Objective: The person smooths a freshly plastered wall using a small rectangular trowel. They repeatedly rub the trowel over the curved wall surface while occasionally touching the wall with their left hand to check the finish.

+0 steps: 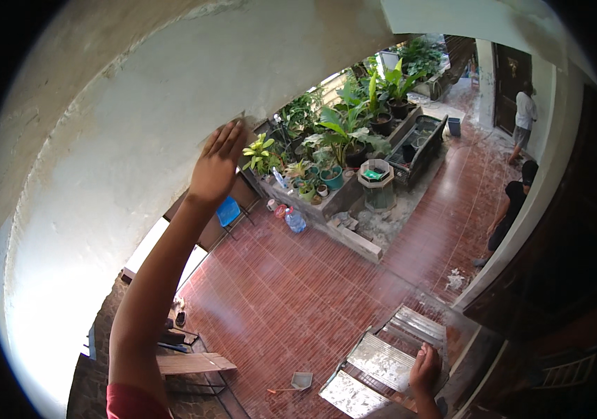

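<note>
My left hand (217, 162) is raised to a pale, plastered beam (173, 91), its fingers stretched out flat near the lower edge. A rough, darker patch of plaster shows beside the fingertips; whether anything lies under the palm is hidden. Low on the right, my right hand (425, 369) is closed with curled fingers, in front of a metal stepladder (381, 359). The ladder's wide treads are spattered with white. What the right fingers hold, if anything, cannot be made out.
Red tiled floor (277, 293) lies far below. Potted plants (340, 136) crowd a raised planter, near a blue chair (228, 211) and a water bottle (295, 221). A dustpan (302, 380) and a wooden board (194, 363) are below. Two people (524, 115) are at the right.
</note>
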Demonstrator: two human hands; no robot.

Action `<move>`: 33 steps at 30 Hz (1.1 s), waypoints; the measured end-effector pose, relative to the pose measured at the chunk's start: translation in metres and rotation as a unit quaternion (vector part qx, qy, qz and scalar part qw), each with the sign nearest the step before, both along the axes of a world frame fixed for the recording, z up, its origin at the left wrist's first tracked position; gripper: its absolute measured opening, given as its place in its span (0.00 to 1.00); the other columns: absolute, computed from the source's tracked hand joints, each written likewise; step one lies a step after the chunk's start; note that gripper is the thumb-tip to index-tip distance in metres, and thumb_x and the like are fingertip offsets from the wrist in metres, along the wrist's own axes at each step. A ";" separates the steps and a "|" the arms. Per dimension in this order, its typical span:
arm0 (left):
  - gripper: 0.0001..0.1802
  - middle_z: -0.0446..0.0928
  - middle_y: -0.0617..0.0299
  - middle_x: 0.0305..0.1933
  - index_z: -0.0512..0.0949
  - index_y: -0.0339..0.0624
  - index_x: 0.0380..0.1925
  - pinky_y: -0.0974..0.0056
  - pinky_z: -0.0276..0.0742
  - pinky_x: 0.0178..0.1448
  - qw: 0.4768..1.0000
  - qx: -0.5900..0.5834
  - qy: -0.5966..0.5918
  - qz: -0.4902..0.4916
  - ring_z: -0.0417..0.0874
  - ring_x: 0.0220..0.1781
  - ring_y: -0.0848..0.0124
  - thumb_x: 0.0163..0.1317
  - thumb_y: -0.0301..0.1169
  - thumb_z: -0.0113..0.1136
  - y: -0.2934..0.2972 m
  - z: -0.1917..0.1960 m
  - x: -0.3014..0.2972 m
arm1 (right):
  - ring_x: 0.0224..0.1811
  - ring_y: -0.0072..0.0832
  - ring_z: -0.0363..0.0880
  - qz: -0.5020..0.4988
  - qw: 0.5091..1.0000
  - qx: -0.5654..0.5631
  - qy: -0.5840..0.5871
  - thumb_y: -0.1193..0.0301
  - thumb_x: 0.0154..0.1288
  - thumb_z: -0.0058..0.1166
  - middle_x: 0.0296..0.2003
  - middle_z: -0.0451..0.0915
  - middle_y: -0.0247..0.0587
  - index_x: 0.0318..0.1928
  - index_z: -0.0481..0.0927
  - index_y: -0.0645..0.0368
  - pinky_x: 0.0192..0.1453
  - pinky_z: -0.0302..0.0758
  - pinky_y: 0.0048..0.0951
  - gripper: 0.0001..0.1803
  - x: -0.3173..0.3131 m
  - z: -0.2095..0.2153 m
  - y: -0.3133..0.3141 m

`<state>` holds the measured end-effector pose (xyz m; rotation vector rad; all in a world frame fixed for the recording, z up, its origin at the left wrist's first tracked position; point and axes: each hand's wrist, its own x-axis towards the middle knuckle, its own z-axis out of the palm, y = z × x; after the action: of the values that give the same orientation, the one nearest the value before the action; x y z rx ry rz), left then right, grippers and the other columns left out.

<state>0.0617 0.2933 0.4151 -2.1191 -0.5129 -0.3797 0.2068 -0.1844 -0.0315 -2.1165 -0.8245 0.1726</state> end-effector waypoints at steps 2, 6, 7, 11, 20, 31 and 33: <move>0.29 0.63 0.53 0.77 0.68 0.35 0.69 0.53 0.57 0.81 0.998 0.033 -0.004 -0.049 0.63 0.79 0.59 0.65 0.22 0.48 0.000 0.000 -0.003 | 0.51 0.51 0.79 -0.006 1.000 0.000 0.000 0.68 0.77 0.43 0.49 0.81 0.54 0.53 0.77 0.65 0.57 0.72 0.50 0.16 0.000 -0.001 0.001; 0.30 0.62 0.54 0.78 0.67 0.36 0.69 0.54 0.54 0.82 0.998 0.053 0.002 -0.046 0.61 0.80 0.60 0.64 0.24 0.51 0.017 0.010 0.019 | 0.51 0.51 0.79 -0.009 1.000 -0.002 -0.001 0.68 0.77 0.43 0.48 0.81 0.55 0.53 0.77 0.66 0.57 0.72 0.49 0.16 -0.001 -0.003 0.002; 0.30 0.63 0.54 0.77 0.67 0.37 0.69 0.55 0.54 0.82 0.998 0.051 0.005 -0.021 0.61 0.80 0.61 0.65 0.24 0.50 0.019 0.013 0.022 | 0.51 0.52 0.79 -0.010 1.000 -0.003 -0.003 0.68 0.77 0.43 0.48 0.81 0.55 0.53 0.77 0.66 0.57 0.72 0.49 0.16 0.000 -0.003 0.002; 0.31 0.63 0.57 0.78 0.67 0.39 0.70 0.57 0.54 0.83 0.999 0.048 -0.012 -0.004 0.61 0.80 0.65 0.66 0.27 0.50 0.007 0.010 -0.001 | 0.51 0.52 0.79 -0.002 1.000 0.012 0.007 0.68 0.77 0.44 0.48 0.81 0.55 0.54 0.77 0.66 0.58 0.72 0.48 0.15 0.000 0.001 0.001; 0.32 0.60 0.57 0.79 0.64 0.38 0.72 0.57 0.52 0.83 0.999 0.041 -0.001 0.035 0.57 0.82 0.65 0.66 0.27 0.49 -0.020 0.003 -0.042 | 0.52 0.52 0.78 -0.007 0.999 -0.036 -0.037 0.67 0.78 0.44 0.47 0.82 0.54 0.55 0.77 0.65 0.59 0.71 0.49 0.16 -0.004 0.006 0.001; 0.29 0.67 0.56 0.75 0.70 0.41 0.69 0.55 0.56 0.82 0.998 -0.031 -0.047 -0.013 0.63 0.79 0.61 0.66 0.22 0.49 -0.046 0.011 -0.096 | 0.55 0.51 0.78 -0.004 0.998 -0.043 -0.044 0.66 0.78 0.44 0.52 0.81 0.55 0.56 0.76 0.64 0.61 0.71 0.48 0.16 -0.001 -0.004 -0.001; 0.30 0.65 0.55 0.76 0.68 0.40 0.70 0.55 0.55 0.82 0.999 0.003 -0.032 -0.019 0.62 0.79 0.61 0.66 0.22 0.48 -0.036 0.018 -0.085 | 0.55 0.51 0.78 0.007 0.998 -0.041 -0.051 0.65 0.79 0.43 0.52 0.81 0.54 0.56 0.76 0.63 0.60 0.71 0.49 0.17 -0.001 -0.004 -0.001</move>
<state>-0.0235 0.2576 0.4333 -2.1184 -0.5086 -0.4726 0.2059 -0.1856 -0.0358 -2.2120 -0.9057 0.1084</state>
